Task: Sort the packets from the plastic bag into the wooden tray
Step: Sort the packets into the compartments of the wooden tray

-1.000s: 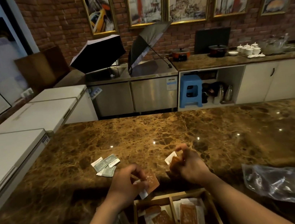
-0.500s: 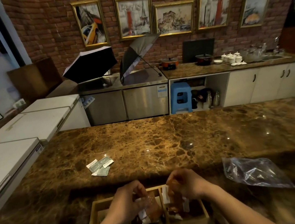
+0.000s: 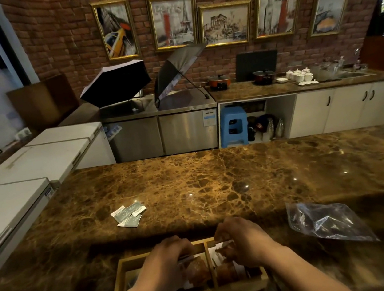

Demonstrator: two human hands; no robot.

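Observation:
A wooden tray (image 3: 120,276) with three compartments sits at the near edge of the marble counter (image 3: 215,179). Both hands are down inside it. My left hand (image 3: 167,259) holds a brown packet (image 3: 198,269) over the middle compartment. My right hand (image 3: 244,241) pinches another brown packet (image 3: 226,250) over the right compartment. More brown and white packets lie in those compartments, partly hidden by my hands. A few grey-green packets (image 3: 129,214) lie loose on the counter to the left. The clear plastic bag (image 3: 325,221) lies crumpled to the right of the tray.
White chest freezers (image 3: 9,203) flank the counter on the left. Beyond the counter stand steel cabinets with two open umbrellas (image 3: 115,82), a blue stool (image 3: 233,124) and a back counter with pots and cups.
Both hands came back from above the counter and dropped into the tray, each still holding its brown packet. The view tilted so the whole tray shows.

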